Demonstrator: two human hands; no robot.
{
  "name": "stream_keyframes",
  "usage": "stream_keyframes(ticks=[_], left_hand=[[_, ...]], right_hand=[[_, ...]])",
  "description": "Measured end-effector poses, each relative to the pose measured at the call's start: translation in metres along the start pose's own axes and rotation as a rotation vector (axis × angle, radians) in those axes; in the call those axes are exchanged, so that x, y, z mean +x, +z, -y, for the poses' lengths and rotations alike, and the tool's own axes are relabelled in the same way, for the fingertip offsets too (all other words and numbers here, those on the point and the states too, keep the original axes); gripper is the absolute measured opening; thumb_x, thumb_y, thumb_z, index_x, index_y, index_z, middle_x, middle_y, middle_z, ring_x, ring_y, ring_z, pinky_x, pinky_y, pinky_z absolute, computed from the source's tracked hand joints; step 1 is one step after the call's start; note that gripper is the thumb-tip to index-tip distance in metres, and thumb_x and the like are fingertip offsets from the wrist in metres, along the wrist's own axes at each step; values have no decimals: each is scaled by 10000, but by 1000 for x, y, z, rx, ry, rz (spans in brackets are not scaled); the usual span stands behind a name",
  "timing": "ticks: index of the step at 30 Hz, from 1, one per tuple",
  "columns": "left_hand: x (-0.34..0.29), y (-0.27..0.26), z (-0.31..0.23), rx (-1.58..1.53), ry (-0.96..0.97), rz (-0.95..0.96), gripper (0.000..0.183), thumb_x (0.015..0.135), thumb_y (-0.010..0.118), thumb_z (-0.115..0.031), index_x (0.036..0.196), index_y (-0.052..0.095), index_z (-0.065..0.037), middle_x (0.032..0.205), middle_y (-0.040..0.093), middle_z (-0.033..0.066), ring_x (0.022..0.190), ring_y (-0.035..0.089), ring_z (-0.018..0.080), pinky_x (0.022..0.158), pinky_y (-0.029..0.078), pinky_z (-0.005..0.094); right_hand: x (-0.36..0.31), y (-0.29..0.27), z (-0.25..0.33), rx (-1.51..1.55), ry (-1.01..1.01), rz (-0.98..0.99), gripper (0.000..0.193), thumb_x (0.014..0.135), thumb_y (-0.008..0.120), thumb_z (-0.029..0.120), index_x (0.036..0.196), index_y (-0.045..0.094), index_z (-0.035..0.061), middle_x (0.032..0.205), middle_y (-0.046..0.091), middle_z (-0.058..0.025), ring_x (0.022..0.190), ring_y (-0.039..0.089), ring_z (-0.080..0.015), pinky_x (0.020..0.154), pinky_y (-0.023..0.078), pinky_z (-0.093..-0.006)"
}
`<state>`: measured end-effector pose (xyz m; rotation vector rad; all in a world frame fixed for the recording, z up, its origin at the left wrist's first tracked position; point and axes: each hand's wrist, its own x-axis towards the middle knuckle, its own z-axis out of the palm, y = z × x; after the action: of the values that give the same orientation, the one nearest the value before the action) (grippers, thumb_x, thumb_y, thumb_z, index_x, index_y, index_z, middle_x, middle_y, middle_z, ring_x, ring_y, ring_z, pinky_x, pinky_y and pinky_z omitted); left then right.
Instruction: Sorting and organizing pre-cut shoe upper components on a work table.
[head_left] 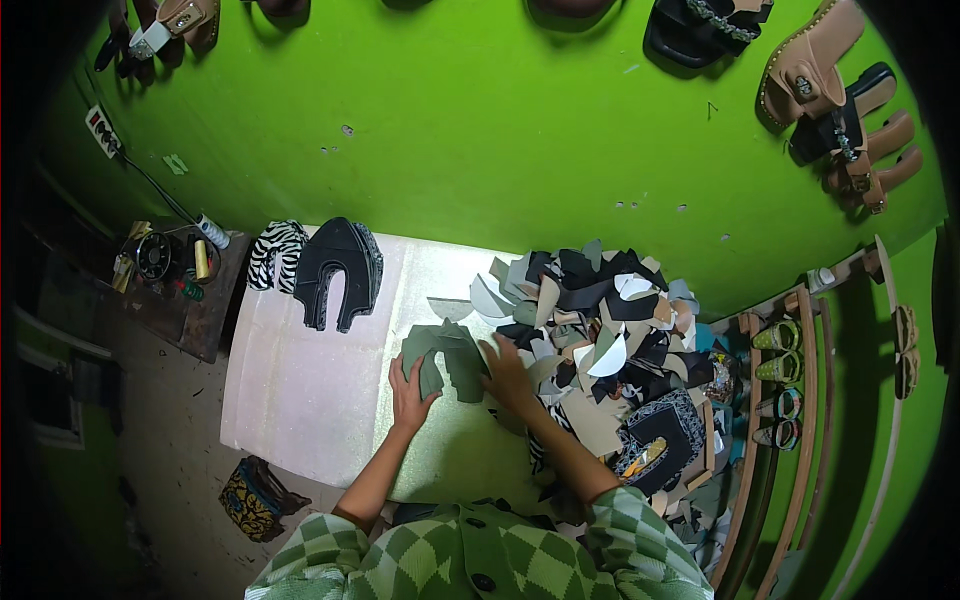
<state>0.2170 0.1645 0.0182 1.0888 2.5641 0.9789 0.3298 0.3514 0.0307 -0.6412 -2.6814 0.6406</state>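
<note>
A dark green U-shaped piece of material (462, 360), which looks like a cut shoe-upper part, lies on the pale table between my hands. Its two legs point toward me; whether it is one layer or a stack, I cannot tell. My left hand (411, 396) rests against its left leg, fingers stretched and thumb apart. Along the right edge lies my right hand (508, 374), fingers extended and touching or nearly touching the material. A thin grey-green offcut (450, 306) sits just beyond the piece.
A large heap of mixed offcuts (590, 335) covers the table's right side. Black U-shaped pieces (340, 262) and zebra-striped ones (273, 255) lie at the far left. Wooden racks (795, 430) with sandals stand to the right. A patterned bag (255, 498) is on the floor.
</note>
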Motion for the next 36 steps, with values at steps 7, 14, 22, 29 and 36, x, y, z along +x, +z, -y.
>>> stream_keyframes(ticks=[7,14,22,29,36], left_hand=[[47,17,7,-24,34,-105,848,548,818,-131,1275,385,-81,1344,246,254,1249,237,446,1015,277,483],[111,-9,0,14,18,11,839,580,798,-348,1248,371,-75,1297,275,282,1218,278,428,1011,285,461],[129,-3,11,-215,87,-136,205,701,701,-161,879,618,-104,1006,562,56,997,508,278,867,368,389],[61,-45,-20,-127,261,-249,78,714,684,-110,765,640,-72,986,621,57,964,537,238,871,346,353],[49,-36,-7,-137,192,-344,100,714,694,-105,767,632,-50,893,633,60,832,574,241,703,424,331]], right_hand=[[48,37,-1,219,2,24,552,686,685,80,1180,439,49,1112,484,-151,977,543,-341,784,467,-390],[68,32,-8,212,148,-198,175,738,631,50,907,586,43,852,543,-132,816,574,-318,696,464,-363],[45,22,2,545,24,-298,116,792,620,82,875,592,5,807,609,-121,769,612,-241,699,470,-327],[-13,-18,31,794,211,-61,118,863,568,95,912,559,-12,803,625,-98,767,615,-160,728,476,-280],[-9,7,43,770,234,-163,110,865,564,78,919,566,-18,789,615,-65,734,558,-101,695,454,-240]])
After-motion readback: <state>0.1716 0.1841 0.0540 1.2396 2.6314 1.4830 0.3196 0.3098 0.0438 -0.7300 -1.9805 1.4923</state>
